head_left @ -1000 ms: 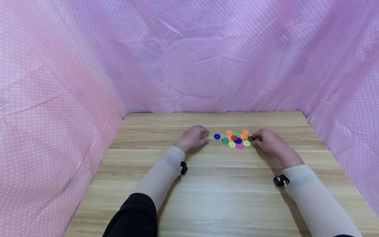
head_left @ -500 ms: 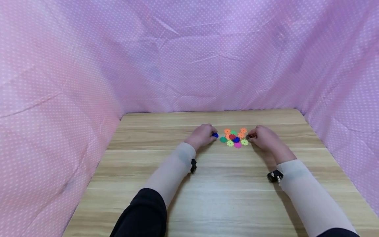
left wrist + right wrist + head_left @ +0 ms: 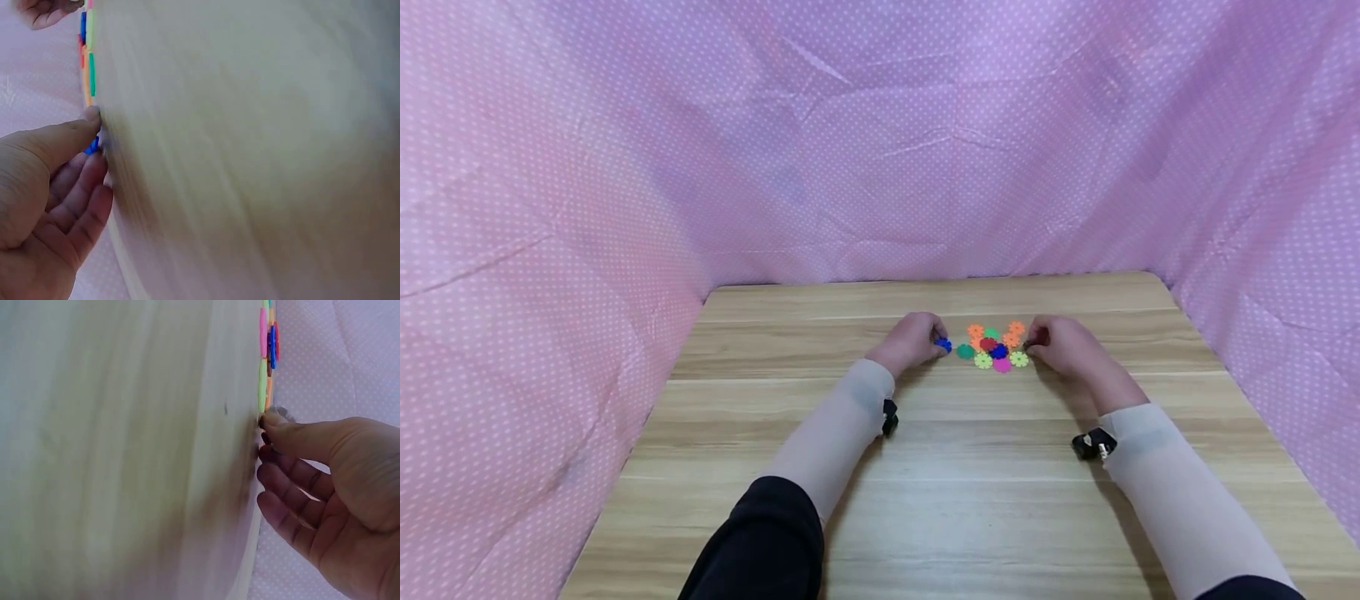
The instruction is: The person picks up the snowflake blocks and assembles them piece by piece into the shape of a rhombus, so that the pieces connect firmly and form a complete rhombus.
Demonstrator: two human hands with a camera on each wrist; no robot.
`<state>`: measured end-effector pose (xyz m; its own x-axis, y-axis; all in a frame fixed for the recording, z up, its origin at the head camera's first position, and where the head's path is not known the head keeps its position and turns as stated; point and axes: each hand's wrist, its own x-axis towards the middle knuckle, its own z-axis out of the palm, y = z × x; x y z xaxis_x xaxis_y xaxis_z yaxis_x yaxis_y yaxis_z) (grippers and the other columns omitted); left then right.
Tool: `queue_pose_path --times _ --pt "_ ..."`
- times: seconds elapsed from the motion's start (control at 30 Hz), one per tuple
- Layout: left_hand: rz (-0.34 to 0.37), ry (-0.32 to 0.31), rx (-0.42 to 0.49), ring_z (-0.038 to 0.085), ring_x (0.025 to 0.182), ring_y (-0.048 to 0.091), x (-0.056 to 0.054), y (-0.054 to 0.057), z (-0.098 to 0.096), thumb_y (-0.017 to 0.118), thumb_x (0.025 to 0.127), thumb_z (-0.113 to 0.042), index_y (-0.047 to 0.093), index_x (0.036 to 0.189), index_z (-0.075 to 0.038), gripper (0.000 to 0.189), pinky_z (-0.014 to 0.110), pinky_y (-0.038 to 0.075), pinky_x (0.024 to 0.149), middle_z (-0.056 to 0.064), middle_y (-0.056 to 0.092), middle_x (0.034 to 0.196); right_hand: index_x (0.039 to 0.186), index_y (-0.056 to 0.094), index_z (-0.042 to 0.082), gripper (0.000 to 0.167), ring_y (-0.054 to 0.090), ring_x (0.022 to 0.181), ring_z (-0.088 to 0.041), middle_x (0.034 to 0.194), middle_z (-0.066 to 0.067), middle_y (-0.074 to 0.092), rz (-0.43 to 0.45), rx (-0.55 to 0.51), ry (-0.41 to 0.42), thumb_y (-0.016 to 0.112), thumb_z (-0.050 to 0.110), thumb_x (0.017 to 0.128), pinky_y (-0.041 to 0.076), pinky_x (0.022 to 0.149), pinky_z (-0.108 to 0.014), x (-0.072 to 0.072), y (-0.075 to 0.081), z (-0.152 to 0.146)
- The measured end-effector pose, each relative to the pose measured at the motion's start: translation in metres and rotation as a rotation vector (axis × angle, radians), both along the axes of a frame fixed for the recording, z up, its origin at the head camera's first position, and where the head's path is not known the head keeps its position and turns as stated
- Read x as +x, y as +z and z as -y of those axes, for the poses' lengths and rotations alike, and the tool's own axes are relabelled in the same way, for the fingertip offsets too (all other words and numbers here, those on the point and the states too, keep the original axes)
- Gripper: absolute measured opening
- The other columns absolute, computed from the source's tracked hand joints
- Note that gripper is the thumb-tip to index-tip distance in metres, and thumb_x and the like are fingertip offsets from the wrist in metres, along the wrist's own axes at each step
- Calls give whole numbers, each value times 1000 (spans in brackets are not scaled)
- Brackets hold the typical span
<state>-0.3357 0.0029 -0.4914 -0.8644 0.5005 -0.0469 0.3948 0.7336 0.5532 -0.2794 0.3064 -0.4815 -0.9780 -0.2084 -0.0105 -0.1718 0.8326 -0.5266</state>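
Note:
At the left end of a cluster of colored snowflake discs, my left hand (image 3: 913, 340) pinches a blue notched disc (image 3: 943, 344) between thumb and fingers. The left wrist view shows that blue disc (image 3: 92, 146) at the fingertips, low over the wood. Across the cluster, my right hand (image 3: 1066, 343) pinches a dark brown disc (image 3: 1027, 346), mostly hidden by thumb and fingers. Between the hands lie a teal disc (image 3: 966, 352), a red disc (image 3: 988, 343), another blue disc (image 3: 999, 352), a magenta disc (image 3: 1002, 366) and several orange and yellow-green ones, some overlapping.
The discs lie toward the far side of a light wood table (image 3: 940, 500). A pink dotted cloth (image 3: 880, 150) hangs behind and along both sides of it. Each wrist carries a small black camera, such as the right one (image 3: 1093, 444).
My left hand has moved right and taken hold of the separate blue disc at its side of the cluster. My right hand has shifted slightly left, still pinching the brown disc.

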Motion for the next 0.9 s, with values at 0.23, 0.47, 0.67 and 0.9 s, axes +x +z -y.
queue_pose_path --times 0.23,0.47,0.67,0.9 --pt "103 66 247 10 85 65 -2 -10 16 85 90 -7 77 103 -13 16 23 56 76 -6 70 90 111 75 3 14 68 99 -32 105 -15 74 -5 -117 -64 70 11 102 56 89 -50 0 -1 12" --pt "60 115 372 12 85 67 3 -13 36 81 94 -12 81 99 -18 7 27 56 76 -7 73 91 113 76 0 21 73 92 -25 103 -16 77 65 -400 -86 70 18 103 60 78 -35 -4 1 46" --pt "16 177 489 12 81 68 17 -11 40 82 94 -13 80 97 -16 5 29 57 75 -8 75 88 114 73 -6 22 76 87 -28 102 -21 76 155 -619 -121 70 12 103 63 74 -38 -9 -4 79" --pt "-23 186 525 10 76 67 24 -13 38 83 92 -14 81 96 -12 5 27 55 71 -8 74 83 117 70 -11 24 77 78 -20 105 -22 77 247 -798 -170 70 7 102 64 77 -40 -13 -12 92"
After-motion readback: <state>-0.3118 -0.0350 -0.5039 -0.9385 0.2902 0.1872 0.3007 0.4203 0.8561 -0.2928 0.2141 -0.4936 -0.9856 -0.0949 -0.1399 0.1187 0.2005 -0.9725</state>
